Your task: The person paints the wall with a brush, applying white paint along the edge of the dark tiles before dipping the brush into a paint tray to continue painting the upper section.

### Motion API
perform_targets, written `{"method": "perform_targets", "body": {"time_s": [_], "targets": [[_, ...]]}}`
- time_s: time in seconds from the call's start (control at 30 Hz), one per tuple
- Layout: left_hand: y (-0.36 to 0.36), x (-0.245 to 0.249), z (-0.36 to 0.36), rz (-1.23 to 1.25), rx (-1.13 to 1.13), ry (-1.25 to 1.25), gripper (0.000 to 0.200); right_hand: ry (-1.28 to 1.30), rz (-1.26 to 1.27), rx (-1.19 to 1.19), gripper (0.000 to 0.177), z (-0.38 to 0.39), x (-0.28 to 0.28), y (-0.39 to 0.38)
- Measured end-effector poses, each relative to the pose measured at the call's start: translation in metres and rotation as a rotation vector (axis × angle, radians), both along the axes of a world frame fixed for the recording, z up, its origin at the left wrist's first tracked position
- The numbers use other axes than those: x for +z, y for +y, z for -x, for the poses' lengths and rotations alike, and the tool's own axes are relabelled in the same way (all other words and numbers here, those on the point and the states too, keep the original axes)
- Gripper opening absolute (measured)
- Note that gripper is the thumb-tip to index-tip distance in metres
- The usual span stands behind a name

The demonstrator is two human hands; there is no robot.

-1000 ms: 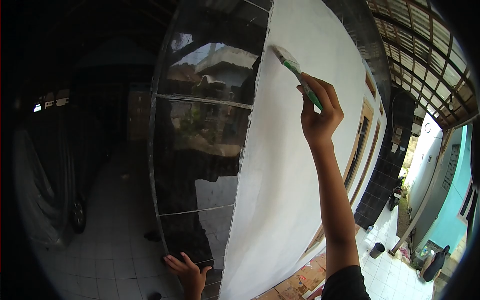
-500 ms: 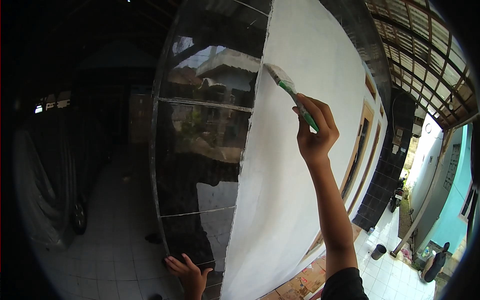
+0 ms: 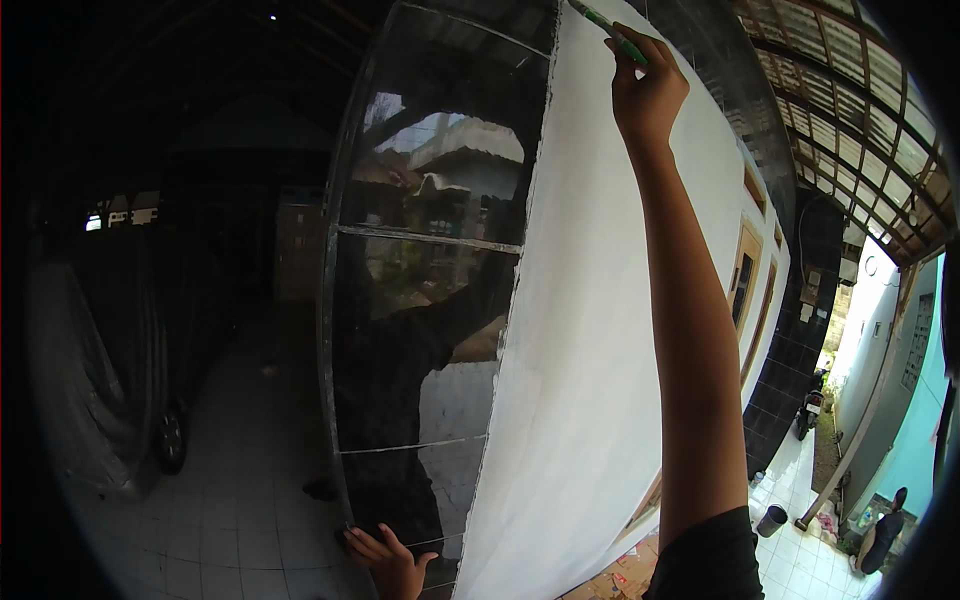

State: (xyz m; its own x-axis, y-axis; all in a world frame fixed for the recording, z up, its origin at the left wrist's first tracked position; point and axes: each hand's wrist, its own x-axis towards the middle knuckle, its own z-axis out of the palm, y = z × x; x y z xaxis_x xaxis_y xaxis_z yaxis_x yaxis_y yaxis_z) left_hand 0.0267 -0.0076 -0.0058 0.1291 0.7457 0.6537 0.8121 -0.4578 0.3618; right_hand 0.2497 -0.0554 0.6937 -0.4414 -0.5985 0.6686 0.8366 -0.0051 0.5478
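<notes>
Grips brush (image 3: 615,28) in closed right hand (image 3: 648,88), handle slanting up-left along wall (image 3: 590,300); spreads left hand (image 3: 395,562) flat on tiles (image 3: 420,330) below.

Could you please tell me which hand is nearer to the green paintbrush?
Right. The right hand grips the paintbrush by its handle, high against the white wall. The left hand rests far below, fingers spread on the black tiles.

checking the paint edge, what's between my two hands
Head view: only glossy black tiles meeting white-painted wall, between the left hand and the right hand gripping the paintbrush.
</notes>
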Motion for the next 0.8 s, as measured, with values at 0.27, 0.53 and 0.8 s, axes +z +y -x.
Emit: {"method": "perform_targets", "body": {"time_s": [0.27, 0.53, 0.8], "targets": [[0.001, -0.002, 0.0, 0.008, -0.002, 0.01, 0.151, 0.021, 0.109, -0.017, 0.02, -0.013, -0.062, -0.009], [0.006, -0.009, -0.002, 0.011, -0.006, 0.03, 0.152, -0.012, -0.02, -0.001, 0.02, -0.014, -0.009, -0.009], [0.005, -0.005, 0.001, 0.024, -0.014, 0.026, 0.152, 0.043, 0.034, 0.013, 0.017, -0.017, 0.017, 0.014]]}}
